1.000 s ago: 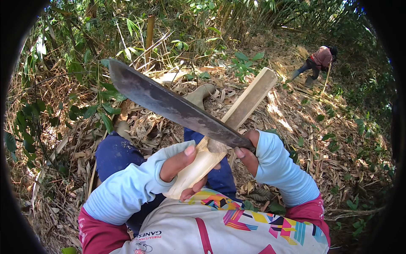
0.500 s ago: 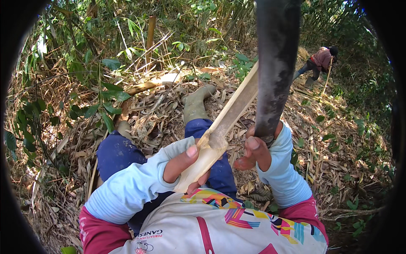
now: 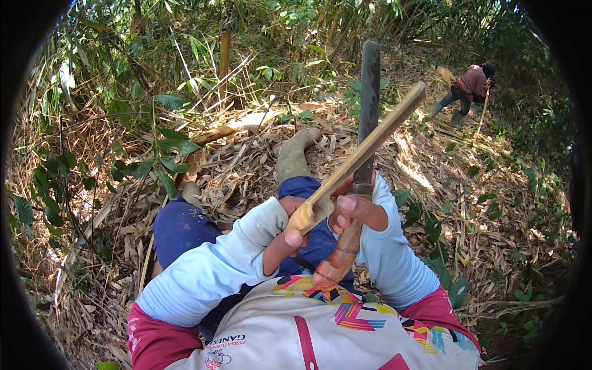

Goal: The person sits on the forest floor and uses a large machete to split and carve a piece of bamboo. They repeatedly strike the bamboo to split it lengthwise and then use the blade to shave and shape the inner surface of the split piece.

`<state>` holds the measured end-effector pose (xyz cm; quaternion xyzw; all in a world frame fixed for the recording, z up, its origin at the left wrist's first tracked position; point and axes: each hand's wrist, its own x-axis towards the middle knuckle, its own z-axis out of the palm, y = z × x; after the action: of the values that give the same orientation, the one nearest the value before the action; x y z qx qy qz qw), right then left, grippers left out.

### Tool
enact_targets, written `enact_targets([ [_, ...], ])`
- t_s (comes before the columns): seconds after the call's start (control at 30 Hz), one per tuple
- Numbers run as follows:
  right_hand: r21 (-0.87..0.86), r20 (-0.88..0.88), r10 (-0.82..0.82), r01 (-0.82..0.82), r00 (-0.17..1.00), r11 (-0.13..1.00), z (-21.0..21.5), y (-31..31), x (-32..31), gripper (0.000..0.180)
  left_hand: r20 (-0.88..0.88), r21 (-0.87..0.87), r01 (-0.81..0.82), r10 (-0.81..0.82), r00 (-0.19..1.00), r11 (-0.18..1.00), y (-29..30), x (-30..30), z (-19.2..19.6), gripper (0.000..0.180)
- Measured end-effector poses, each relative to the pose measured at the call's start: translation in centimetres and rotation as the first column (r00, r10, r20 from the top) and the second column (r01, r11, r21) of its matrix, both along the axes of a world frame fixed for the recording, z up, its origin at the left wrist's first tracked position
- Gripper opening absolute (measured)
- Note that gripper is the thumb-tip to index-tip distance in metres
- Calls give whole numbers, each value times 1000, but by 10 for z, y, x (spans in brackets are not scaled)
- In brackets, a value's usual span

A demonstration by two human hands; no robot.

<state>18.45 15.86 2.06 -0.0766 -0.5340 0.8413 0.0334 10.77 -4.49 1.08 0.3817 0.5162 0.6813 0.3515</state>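
Note:
A split bamboo piece point(image 3: 374, 143) slants up and to the right, its cut edge and a node turned towards me. My left hand point(image 3: 285, 245) is closed round its lower end, thumb on the near side. My right hand point(image 3: 365, 214) grips a machete by its reddish-brown wooden handle point(image 3: 338, 258), whose butt points down towards my shirt. The dark blade point(image 3: 370, 86) stands nearly upright behind the bamboo, which crosses in front of it. My right thumb and fingers lie close beside the bamboo's node; whether they touch it I cannot tell.
My legs in blue trousers point(image 3: 180, 229) and a muddy boot point(image 3: 293, 153) stretch out over dry bamboo leaves point(image 3: 237, 179). Leafy stems point(image 3: 169, 148) stand at left, a cut stalk point(image 3: 224, 65) farther back. At the far right another person point(image 3: 472, 86) bends over, holding a pole.
The machete has tipped away from me and lowered, so its handle now shows. The bamboo has turned and its far end swung rightward across the blade. My hands have come closer together.

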Motion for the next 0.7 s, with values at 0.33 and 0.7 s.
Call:
enact_targets([
  [0.33, 208, -91, 33, -13, 995, 978, 12, -5, -2, 27, -64, 63, -1, 5, 998, 998, 9, 6, 0, 76],
  [0.7, 256, -3, -106, 103, 994, 961, 17, 1, -7, 35, 111, -87, 76, -66, 992, 993, -2, 1, -7, 71],
])
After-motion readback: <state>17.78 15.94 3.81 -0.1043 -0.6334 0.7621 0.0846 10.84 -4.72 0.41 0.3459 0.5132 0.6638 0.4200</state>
